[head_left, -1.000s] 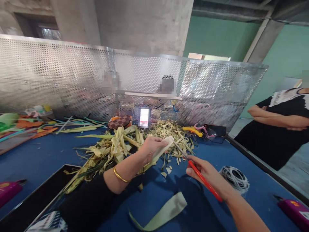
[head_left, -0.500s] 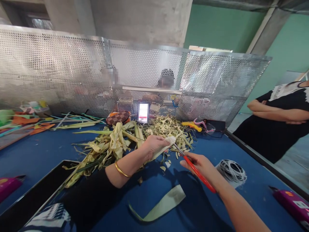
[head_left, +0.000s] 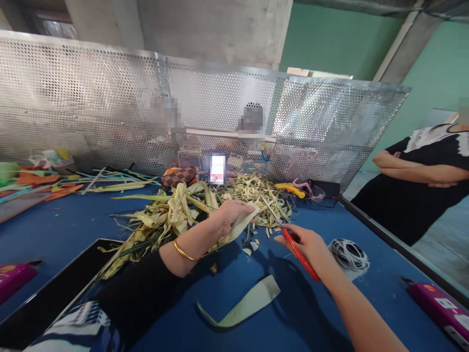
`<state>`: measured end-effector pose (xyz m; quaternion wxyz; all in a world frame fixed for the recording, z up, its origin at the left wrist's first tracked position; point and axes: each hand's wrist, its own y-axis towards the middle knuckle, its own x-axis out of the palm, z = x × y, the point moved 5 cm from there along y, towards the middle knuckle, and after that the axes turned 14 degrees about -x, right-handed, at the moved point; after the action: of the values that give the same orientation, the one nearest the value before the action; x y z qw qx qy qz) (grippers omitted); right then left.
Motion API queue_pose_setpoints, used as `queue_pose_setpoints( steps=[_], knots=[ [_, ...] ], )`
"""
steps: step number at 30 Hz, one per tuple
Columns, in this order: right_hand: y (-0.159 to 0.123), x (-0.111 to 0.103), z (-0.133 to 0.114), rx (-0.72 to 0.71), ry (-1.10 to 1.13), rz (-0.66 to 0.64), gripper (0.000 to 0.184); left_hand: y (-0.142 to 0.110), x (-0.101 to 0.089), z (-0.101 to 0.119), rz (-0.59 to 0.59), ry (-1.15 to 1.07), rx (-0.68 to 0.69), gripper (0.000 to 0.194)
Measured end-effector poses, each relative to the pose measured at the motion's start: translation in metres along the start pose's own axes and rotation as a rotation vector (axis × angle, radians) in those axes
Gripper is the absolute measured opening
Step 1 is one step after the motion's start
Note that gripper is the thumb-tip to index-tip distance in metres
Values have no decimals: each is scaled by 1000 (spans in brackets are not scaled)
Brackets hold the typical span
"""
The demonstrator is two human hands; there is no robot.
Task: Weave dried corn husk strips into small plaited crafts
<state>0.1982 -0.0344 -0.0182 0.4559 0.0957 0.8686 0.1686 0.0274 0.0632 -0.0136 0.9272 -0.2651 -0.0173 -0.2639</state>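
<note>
My left hand [head_left: 234,215] pinches a pale corn husk [head_left: 240,230] over the blue table. My right hand [head_left: 306,244] is closed round the red handles of a pair of scissors [head_left: 296,250]; their blades point up and left, a little to the right of the husk and apart from it. Another cut husk strip [head_left: 252,303] lies flat in front of me. Behind my hands spreads a heap of small husk clippings [head_left: 252,190]. To its left is a pile of long husks [head_left: 179,210], partly hidden by my left forearm.
A lit phone [head_left: 218,168] stands behind the pile, before a perforated metal screen [head_left: 220,98]. At right are a coil of white cord [head_left: 350,259], a yellow-handled tool [head_left: 291,189] and a purple box [head_left: 439,308]. A black tray [head_left: 62,278] lies at left. A person with folded arms [head_left: 421,171] stands at right.
The scissor blades have come away from the husk's tip, to the right. The husk's end now looks shorter and squared off. My left hand has shifted slightly left.
</note>
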Motion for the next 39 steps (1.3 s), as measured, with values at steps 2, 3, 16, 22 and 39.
queue_pose_setpoints(
  steps=[2, 3, 16, 22, 39],
  knots=[
    [-5, -5, -3, 37, -81, -43, 43, -5, -2, 5, 10, -49, 22, 6],
    [-10, -7, -3, 61, -119, -76, 43, -7, -3, 8, 27, -72, 34, 6],
    [-109, -13, -5, 233, -544, -343, 41, -34, 12, 20, 28, -227, 121, 9],
    [-97, -12, -13, 98, -700, -407, 32, -41, 31, 4, -61, -227, 104, 12],
    [21, 35, -60, 126, 911, 124, 30, -30, 20, 2, 96, -377, 189, 17]
  ],
)
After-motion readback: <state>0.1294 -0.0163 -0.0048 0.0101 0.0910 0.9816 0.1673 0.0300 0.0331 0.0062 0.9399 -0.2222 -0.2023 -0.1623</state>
